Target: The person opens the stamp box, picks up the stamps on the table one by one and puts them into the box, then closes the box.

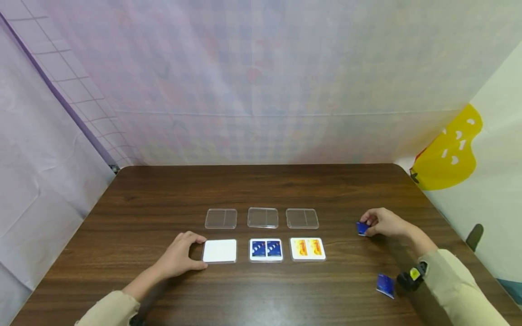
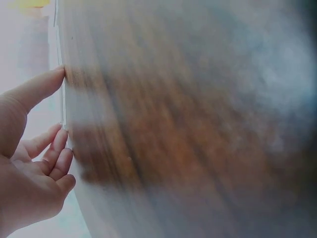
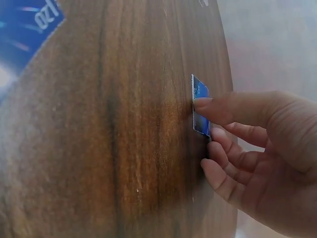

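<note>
At the left of the front row, my left hand (image 1: 179, 254) holds a flat clear case with a white insert (image 1: 220, 251) by its left side. Its thumb is at the near corner and its fingers at the far corner; in the left wrist view the thumb (image 2: 42, 88) meets the case's thin edge. Off to the right, my right hand (image 1: 385, 222) pinches a small blue stamp (image 1: 361, 228) with a perforated edge, tilted at the tabletop. In the right wrist view the thumb lies over part of this stamp (image 3: 200, 119). Another blue stamp (image 1: 385, 285) lies nearer, by the right wrist.
Beside the white-insert case lie a case with two blue stamps (image 1: 266, 260) and one with two yellow-orange stamps (image 1: 307, 259). Behind them is a row of three clear lids (image 1: 220, 218). Everything rests on a dark wooden table (image 1: 261, 185), with hanging cloth beyond its back edge.
</note>
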{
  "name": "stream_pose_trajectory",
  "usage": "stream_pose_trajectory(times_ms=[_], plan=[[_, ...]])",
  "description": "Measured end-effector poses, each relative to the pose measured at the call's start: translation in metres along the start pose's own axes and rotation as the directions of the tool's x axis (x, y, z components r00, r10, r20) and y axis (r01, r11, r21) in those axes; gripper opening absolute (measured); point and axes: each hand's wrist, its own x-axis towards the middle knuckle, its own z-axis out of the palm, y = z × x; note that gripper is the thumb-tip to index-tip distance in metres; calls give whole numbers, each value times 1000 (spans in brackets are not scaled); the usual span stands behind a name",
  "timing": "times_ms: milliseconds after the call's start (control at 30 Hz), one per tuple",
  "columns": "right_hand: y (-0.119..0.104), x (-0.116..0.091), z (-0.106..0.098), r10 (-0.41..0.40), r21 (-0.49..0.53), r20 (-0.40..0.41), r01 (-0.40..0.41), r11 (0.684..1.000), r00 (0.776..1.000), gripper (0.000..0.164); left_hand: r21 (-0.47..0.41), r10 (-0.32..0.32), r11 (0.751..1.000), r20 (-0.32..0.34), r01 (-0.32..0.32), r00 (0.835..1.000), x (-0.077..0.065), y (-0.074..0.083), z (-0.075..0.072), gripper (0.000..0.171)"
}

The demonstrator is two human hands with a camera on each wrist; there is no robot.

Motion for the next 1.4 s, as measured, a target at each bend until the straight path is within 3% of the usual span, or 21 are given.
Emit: stream_pose_trajectory(times_ms=[467, 700, 767, 967, 1000, 1167, 1400], plan=[[-3, -9, 5, -52, -98, -128, 39, 994, 990, 37, 2, -1, 1000, -2, 1, 1000, 0, 0, 0, 55], [-4, -8, 5, -50, -62, -115, 43, 997, 992, 33, -2, -8, 1000, -6, 8, 1000, 0, 0, 0, 55], [0, -6, 5, -89, -27, -113, 86, 996, 990, 30, -3, -8, 1000, -4, 8, 1000, 0, 0, 0, 55], [-4, -5, 3, -9, 55, -79, 14, 998, 997, 27, -3, -11, 1000, -2, 11, 1000, 0, 0, 0, 55], [-7, -5, 3, 41, 45, -70, -38, 998, 997, 28, -4, -11, 1000, -2, 11, 1000, 0, 0, 0, 55], [-11, -5, 5, 120, 33, -102, -118, 993, 988, 31, -3, -16, 1000, 3, 16, 1000, 1, 1, 0, 55], [-12, -10, 8, 113, 43, -155, -108, 993, 981, 19, 3, -12, 1000, 3, 12, 1000, 1, 1, 0, 55]])
